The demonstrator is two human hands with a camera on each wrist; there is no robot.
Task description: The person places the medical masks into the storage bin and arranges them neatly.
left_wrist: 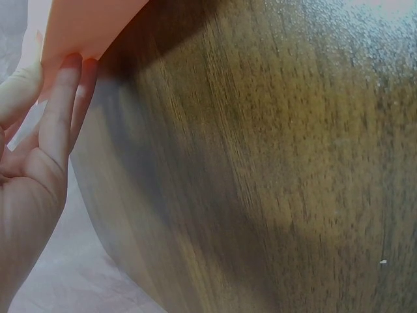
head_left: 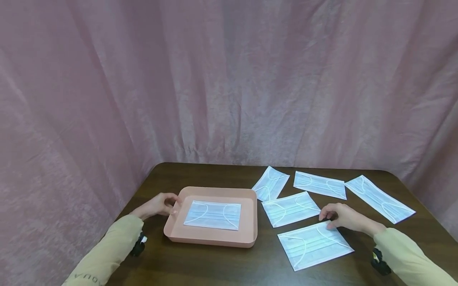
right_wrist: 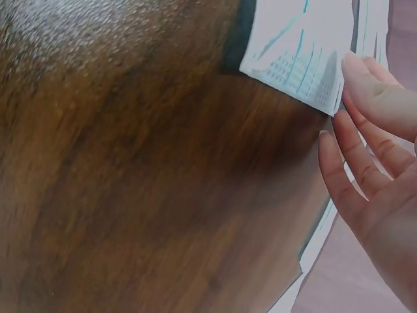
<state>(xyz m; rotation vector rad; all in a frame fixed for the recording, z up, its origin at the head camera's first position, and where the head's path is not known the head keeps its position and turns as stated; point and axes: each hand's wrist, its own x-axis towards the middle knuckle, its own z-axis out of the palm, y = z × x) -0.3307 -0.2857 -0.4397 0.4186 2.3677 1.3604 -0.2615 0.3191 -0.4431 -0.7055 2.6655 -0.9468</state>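
A pink tray (head_left: 214, 241) stands at the left of the table, and one pale blue face mask (head_left: 213, 215) lies flat inside it. My left hand (head_left: 164, 203) grips the tray's left side; in the left wrist view its thumb is at the rim of the tray (left_wrist: 88, 29) and its fingers press the outer wall. Toward the front right is another face mask (head_left: 311, 247) with white ear loops. My right hand (head_left: 345, 217) pinches its far edge, thumb on top. Seen from the right wrist, that mask (right_wrist: 296, 52) is partly tilted up off the wood.
Several more masks lie spread over the right half: one (head_left: 290, 208) just beyond the pinched mask, one (head_left: 270, 183) close to the tray's far right corner, others (head_left: 319, 184) along the back. A pink curtain (head_left: 229, 79) hangs behind the dark wooden table (head_left: 200, 264).
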